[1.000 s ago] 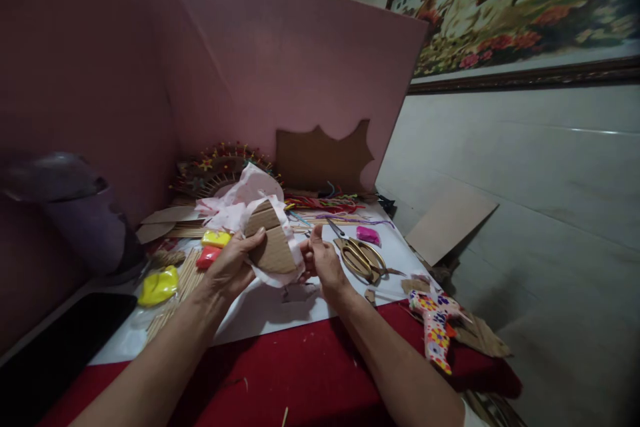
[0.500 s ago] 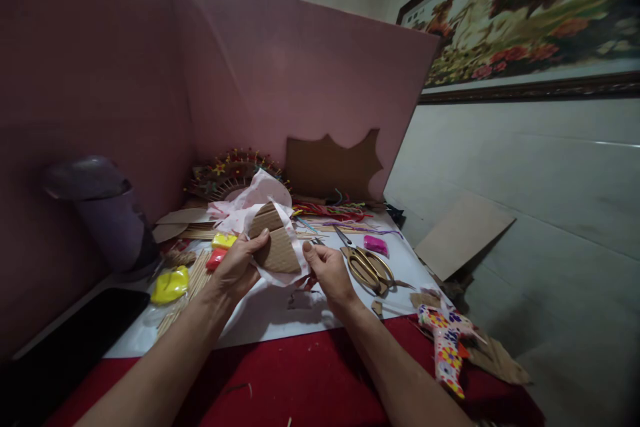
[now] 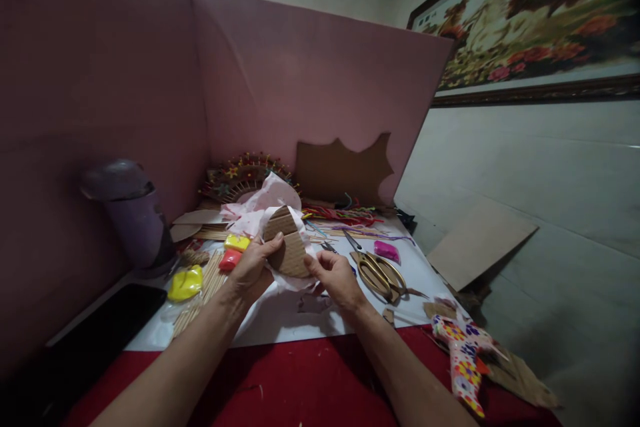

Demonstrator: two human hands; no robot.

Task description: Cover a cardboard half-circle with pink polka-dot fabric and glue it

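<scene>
A brown corrugated cardboard piece point(image 3: 289, 253) backed by pale pink fabric point(image 3: 300, 281) is held up over the white sheet. My left hand point(image 3: 255, 267) grips its left side, thumb on the cardboard and fingers behind. At the lower right edge, my right hand point(image 3: 335, 275) pinches the fabric rim between thumb and fingers. More pink fabric point(image 3: 250, 213) lies just behind. Gold-handled scissors point(image 3: 380, 275) rest to the right of my right hand.
Yellow packets point(image 3: 185, 283), a red packet point(image 3: 230, 260), wooden sticks point(image 3: 213, 275), a lidded purple cup point(image 3: 137, 223) and a black phone-like slab point(image 3: 117, 320) are left. A magenta packet point(image 3: 387, 251) and flowered fabric figure point(image 3: 465, 360) are right. Cardboard point(image 3: 345, 170) stands behind.
The whole view has shifted, so the scene appears further right. My right thumb and fingers have moved in over the fabric's edge, closer to the cardboard.
</scene>
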